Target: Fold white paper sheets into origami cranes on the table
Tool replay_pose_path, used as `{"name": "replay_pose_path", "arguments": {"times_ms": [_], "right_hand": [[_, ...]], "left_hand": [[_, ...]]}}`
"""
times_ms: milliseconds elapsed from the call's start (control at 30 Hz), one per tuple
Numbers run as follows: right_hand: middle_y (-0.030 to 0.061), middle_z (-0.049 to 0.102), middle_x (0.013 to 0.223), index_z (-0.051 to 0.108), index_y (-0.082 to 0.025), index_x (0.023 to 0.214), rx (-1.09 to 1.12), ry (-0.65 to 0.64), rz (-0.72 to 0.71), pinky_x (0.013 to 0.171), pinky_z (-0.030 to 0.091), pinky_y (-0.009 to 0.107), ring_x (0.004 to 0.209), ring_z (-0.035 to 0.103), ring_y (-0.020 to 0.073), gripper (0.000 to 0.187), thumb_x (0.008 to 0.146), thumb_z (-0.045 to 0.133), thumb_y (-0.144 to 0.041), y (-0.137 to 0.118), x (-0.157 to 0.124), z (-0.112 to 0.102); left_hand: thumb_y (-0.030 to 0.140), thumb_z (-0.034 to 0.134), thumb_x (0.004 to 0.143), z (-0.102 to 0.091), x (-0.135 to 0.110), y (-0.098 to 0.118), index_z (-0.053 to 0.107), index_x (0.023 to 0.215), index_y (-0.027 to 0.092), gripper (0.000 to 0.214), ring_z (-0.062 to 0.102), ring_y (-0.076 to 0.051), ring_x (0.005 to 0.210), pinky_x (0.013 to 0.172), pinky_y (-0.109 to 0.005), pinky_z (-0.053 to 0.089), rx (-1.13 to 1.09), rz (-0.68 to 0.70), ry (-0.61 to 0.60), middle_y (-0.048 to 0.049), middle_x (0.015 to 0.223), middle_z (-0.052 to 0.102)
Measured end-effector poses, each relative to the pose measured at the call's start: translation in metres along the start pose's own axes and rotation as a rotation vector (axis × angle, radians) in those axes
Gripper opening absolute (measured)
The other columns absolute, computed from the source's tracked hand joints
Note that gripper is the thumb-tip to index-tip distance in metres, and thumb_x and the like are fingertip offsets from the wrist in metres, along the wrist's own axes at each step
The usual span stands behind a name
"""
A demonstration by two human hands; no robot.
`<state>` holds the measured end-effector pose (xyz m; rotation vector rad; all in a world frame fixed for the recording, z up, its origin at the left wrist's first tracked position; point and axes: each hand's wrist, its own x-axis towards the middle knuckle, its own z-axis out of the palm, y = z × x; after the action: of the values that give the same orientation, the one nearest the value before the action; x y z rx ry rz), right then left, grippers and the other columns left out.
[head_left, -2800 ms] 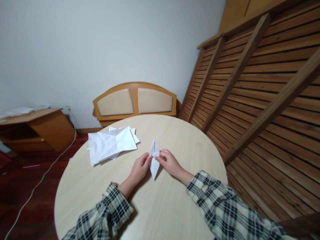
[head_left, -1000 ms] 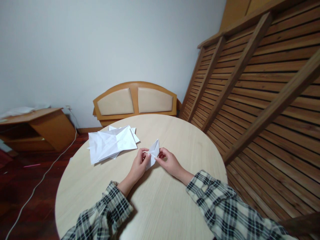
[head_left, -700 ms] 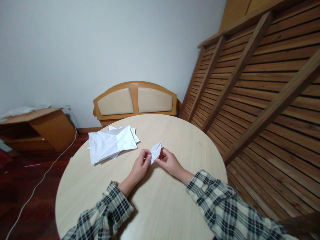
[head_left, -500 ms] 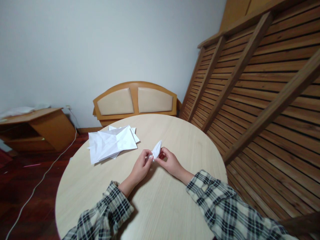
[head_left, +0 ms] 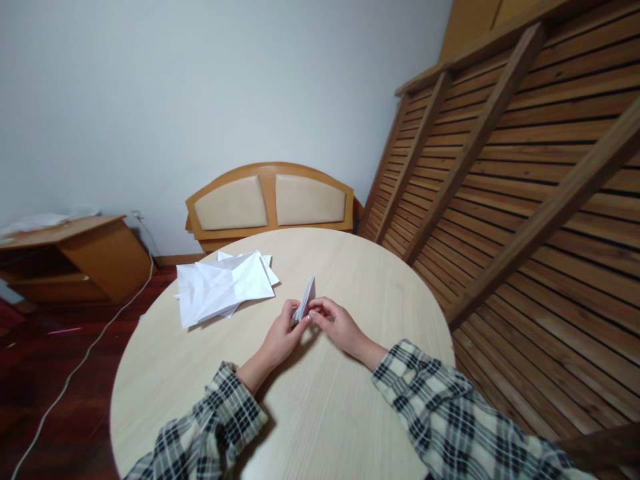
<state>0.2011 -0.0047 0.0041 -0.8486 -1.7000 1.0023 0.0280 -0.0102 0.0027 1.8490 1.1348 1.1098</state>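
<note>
A small piece of folded white paper (head_left: 309, 293) stands on edge between my hands, its pointed tip upward and slightly right. My left hand (head_left: 284, 331) is closed on its lower left part, thumb in front and fingers behind. My right hand (head_left: 341, 325) is closed at the paper's lower right side, with thumb and fingertips drawn together close to my left thumb. The fingers hide the paper's lower end, so its folds there cannot be made out.
Several creased white sheets (head_left: 225, 287) lie in a loose pile at the left of the round table (head_left: 350, 400). Beyond the table stands a padded headboard (head_left: 273, 200). Wooden slats (head_left: 500, 173) lean on the right. A cable (head_left: 90, 350) runs across the floor beside a wooden cabinet (head_left: 107, 257).
The folded paper has turned from showing its broad face to standing nearly edge-on, its tip a little further left. My right fingers have shifted slightly on its right side.
</note>
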Motion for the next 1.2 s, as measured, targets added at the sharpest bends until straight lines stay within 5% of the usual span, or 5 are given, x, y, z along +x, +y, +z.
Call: {"name": "replay_pose_path", "arguments": {"times_ms": [367, 733, 967, 1200], "right_hand": [[0.0004, 0.061, 0.086, 0.053, -0.022, 0.101, 0.013, 0.108, -0.024, 0.072, 0.049, 0.031, 0.08, 0.061, 0.0162, 0.015, 0.088, 0.058, -0.029, 0.015, 0.003, 0.001], [-0.0026, 0.058, 0.077, 0.05, -0.022, 0.113, 0.007, 0.099, -0.032, 0.068, 0.046, 0.03, 0.073, 0.058, 0.0152, 0.023, 0.091, 0.054, -0.026, 0.014, 0.003, 0.0], [-0.0012, 0.061, 0.079, 0.052, -0.022, 0.114, 0.011, 0.085, -0.033, 0.07, 0.048, 0.031, 0.075, 0.06, 0.0161, 0.025, 0.089, 0.055, -0.026, 0.014, 0.004, 0.0], [-0.0014, 0.06, 0.08, 0.054, -0.022, 0.109, 0.039, 0.106, -0.028, 0.07, 0.048, 0.031, 0.075, 0.059, 0.0161, 0.025, 0.087, 0.061, -0.03, 0.015, 0.006, 0.002]], "left_hand": [[0.043, 0.044, 0.094, 0.0, 0.002, -0.009, 0.05, 0.106, 0.02, 0.027, 0.062, -0.02, 0.08, 0.075, -0.032, 0.045, 0.06, -0.048, 0.058, -0.0042, 0.09, 0.067], [0.046, 0.05, 0.093, 0.001, 0.004, -0.013, 0.049, 0.106, 0.018, 0.03, 0.066, -0.021, 0.083, 0.075, -0.034, 0.05, -0.159, -0.071, 0.067, -0.0076, 0.093, 0.071], [0.043, 0.05, 0.092, 0.001, 0.005, -0.014, 0.053, 0.105, 0.017, 0.029, 0.063, -0.02, 0.083, 0.073, -0.031, 0.047, -0.085, -0.05, 0.077, -0.0069, 0.096, 0.068], [0.041, 0.052, 0.09, 0.0, 0.004, -0.009, 0.056, 0.099, 0.018, 0.025, 0.054, -0.015, 0.065, 0.063, -0.027, 0.04, 0.053, -0.034, 0.029, 0.0007, 0.077, 0.062]]}}
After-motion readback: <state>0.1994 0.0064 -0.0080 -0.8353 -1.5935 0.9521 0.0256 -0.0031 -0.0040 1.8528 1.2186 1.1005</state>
